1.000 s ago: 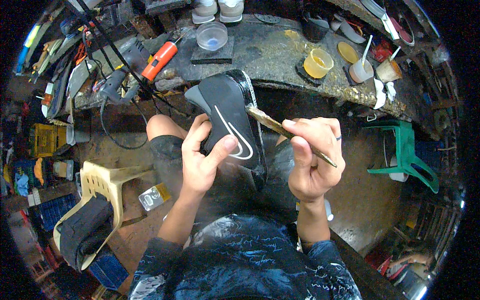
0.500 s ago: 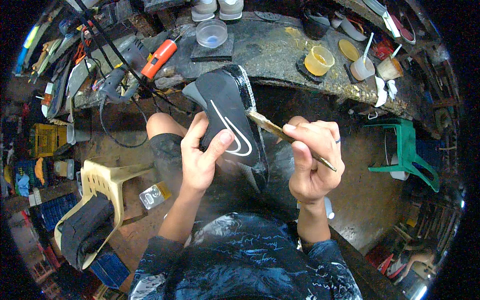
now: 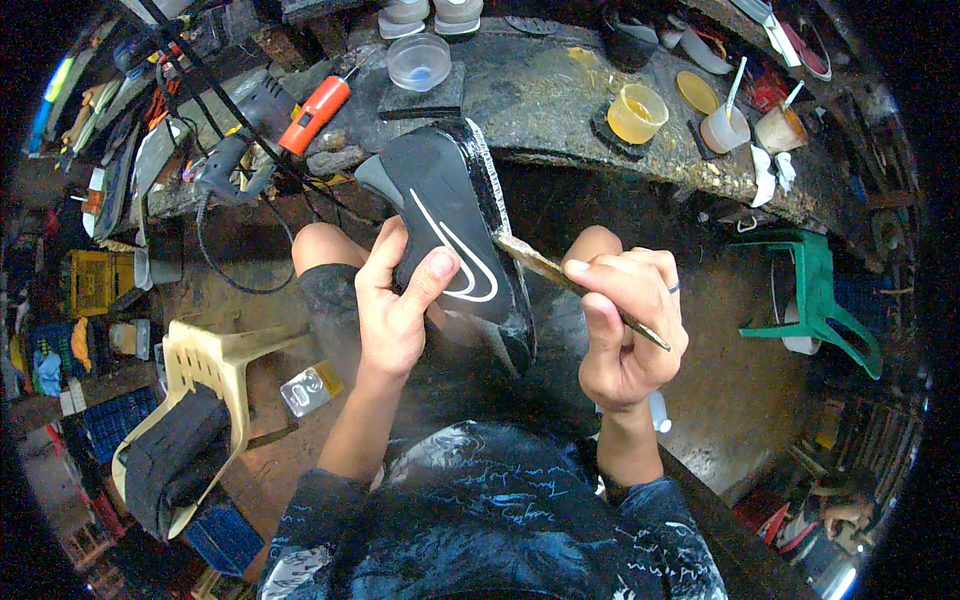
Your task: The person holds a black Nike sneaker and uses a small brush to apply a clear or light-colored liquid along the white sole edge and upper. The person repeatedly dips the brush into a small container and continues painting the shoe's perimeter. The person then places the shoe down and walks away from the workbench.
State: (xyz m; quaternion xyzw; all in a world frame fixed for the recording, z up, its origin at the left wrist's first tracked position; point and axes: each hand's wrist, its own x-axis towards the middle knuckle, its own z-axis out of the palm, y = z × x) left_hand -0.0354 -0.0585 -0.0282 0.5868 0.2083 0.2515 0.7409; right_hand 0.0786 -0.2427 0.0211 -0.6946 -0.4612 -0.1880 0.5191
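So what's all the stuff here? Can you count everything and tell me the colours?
shoe: 1, black, grey and white, centre
brush-like tool: 1, brownish, tip at shoe's edge
bench: 1, dark grey, across top
tub: 1, see-through with yellow inside, bench right
round lid: 1, yellow, beside tub
cups with sticks: 2, whitish and brownish, bench's right end
bowl: 1, clear, bench, left of middle
block: 1, black, under bowl
handheld tool: 1, orange, bench left
pale shoes: 2, whitish, top
chair: 1, cream, left
cloth: 1, black, on chair
stool: 1, green, right
edge clutter: too jumbled to count, mixed colours
left hand: 1, ungloved, holding shoe
right hand: 1, ungloved, gripping brush-like tool
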